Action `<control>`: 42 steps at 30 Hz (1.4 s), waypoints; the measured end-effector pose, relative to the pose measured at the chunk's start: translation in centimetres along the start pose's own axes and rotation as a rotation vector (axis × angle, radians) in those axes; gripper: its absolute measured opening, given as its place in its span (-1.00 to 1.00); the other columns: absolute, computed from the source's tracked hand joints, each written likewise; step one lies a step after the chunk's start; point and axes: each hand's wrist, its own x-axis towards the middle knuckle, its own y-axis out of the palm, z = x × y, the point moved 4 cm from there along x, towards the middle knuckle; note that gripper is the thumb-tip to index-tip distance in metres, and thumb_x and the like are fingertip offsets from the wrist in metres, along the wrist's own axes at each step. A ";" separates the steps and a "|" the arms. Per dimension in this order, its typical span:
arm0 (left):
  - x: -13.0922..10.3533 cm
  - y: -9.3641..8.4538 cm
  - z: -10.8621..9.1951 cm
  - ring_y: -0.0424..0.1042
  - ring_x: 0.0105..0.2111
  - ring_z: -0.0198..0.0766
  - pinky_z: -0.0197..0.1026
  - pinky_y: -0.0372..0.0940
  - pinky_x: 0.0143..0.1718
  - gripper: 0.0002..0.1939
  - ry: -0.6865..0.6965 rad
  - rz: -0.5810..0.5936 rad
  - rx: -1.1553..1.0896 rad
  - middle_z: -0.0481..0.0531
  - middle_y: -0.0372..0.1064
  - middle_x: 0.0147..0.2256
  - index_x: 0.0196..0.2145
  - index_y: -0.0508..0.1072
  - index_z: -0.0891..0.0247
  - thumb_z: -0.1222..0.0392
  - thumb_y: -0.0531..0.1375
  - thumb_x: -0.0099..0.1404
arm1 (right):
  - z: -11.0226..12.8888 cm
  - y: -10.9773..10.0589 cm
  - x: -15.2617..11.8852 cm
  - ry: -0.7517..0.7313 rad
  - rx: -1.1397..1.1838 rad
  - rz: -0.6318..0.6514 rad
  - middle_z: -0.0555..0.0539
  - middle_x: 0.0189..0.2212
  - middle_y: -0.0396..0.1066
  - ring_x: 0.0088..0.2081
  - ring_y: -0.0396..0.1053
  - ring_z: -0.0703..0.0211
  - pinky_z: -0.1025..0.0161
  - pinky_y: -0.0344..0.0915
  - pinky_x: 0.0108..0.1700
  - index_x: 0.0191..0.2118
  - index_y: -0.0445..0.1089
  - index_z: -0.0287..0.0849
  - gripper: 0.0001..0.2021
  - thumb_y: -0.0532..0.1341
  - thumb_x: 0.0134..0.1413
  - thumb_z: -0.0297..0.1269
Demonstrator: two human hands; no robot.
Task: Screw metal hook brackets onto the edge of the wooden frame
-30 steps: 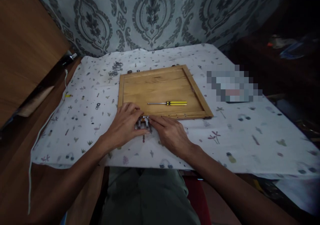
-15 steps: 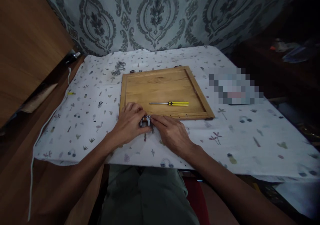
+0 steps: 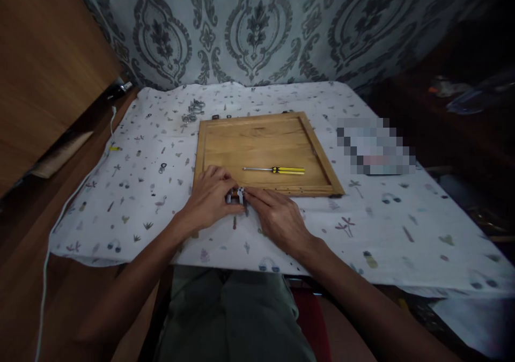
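At the near edge of a wooden cabinet door panel [image 3: 257,142], a silvery metal hinge [image 3: 240,194] sits between my two hands. My left hand [image 3: 212,196] is closed on the hinge from the left, its thumb below and fingers above, over the panel's front left corner. From the other side, the fingertips of my right hand [image 3: 277,212] are pressed together against the hinge's right part. Fingers partly cover the hinge and where it meets the wood. A screwdriver [image 3: 276,170] with a yellow and black handle lies on the panel, its tip toward the left.
Several metal hinges [image 3: 193,111] lie in a pile at the back left of the patterned white tablecloth [image 3: 132,206]. A blurred-out flat item [image 3: 376,150] lies right of the panel. A white cable [image 3: 76,196] runs along the left edge. A patterned curtain [image 3: 257,29] hangs behind.
The view has shifted slightly, so the panel and screwdriver appear a little lower. Both hands keep nearly the same hold on the hinge.
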 end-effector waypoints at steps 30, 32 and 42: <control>0.1 0.5 0.4 0.29 -0.02 0.02 0.04 0.25 0.03 -0.66 0.050 -0.022 -0.010 0.07 0.40 -0.14 -0.20 0.59 0.22 -0.05 0.49 0.21 | -10.6 -5.2 1.7 0.478 0.315 -0.167 -0.05 -0.39 0.59 -0.47 0.52 0.17 0.26 0.43 -0.46 0.00 0.52 -0.19 -0.66 0.25 0.33 -0.03; 0.1 0.4 0.2 0.29 -0.01 0.02 0.03 0.25 0.03 -0.66 0.051 -0.012 -0.003 0.06 0.40 -0.14 -0.20 0.59 0.21 -0.05 0.48 0.22 | -9.9 -6.4 2.5 0.585 0.632 -0.393 0.06 -0.52 0.48 -0.57 0.42 0.24 0.31 0.34 -0.54 -0.18 0.51 -0.16 -0.64 0.45 0.11 0.02; 0.2 0.2 0.3 0.30 -0.03 0.03 0.03 0.28 -0.01 -0.63 0.055 -0.013 0.020 0.10 0.40 -0.16 -0.24 0.56 0.25 -0.10 0.47 0.23 | -2.6 -7.4 5.1 0.455 0.775 -0.769 0.04 -0.36 0.51 -0.60 0.34 0.37 0.36 0.28 -0.60 -0.25 0.32 -0.06 -0.66 0.24 0.35 0.12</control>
